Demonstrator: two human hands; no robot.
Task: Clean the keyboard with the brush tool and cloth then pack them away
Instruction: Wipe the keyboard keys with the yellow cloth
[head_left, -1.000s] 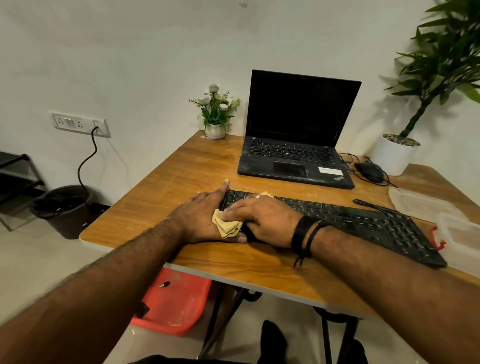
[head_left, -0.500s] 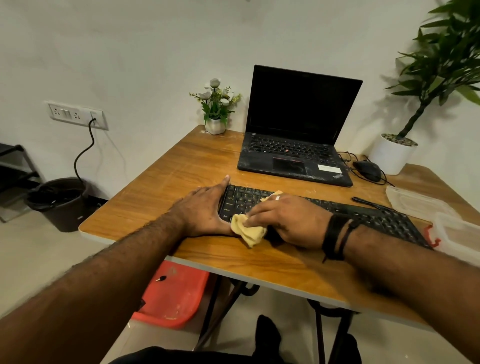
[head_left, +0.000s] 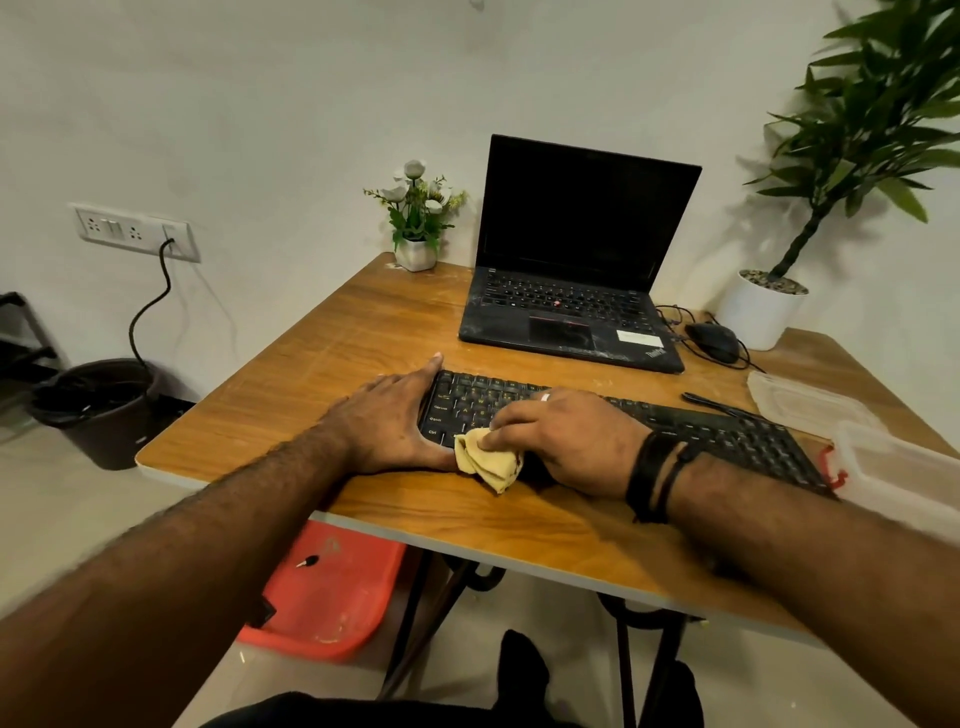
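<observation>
Keyboard (head_left: 649, 421) at desk (head_left: 337, 338) front edge, left end braced by flat left hand (head_left: 387, 426). Right hand (head_left: 561, 441) pinching bunched yellow cloth (head_left: 488, 460) on near-left keys. Best: wipe row by row, steady pressure, brace kept firm.

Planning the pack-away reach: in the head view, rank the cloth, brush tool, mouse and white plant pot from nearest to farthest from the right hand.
1. cloth, pinched under the right hand
2. brush tool, right, beyond the keyboard
3. mouse, beside the laptop
4. white plant pot, far right corner
</observation>
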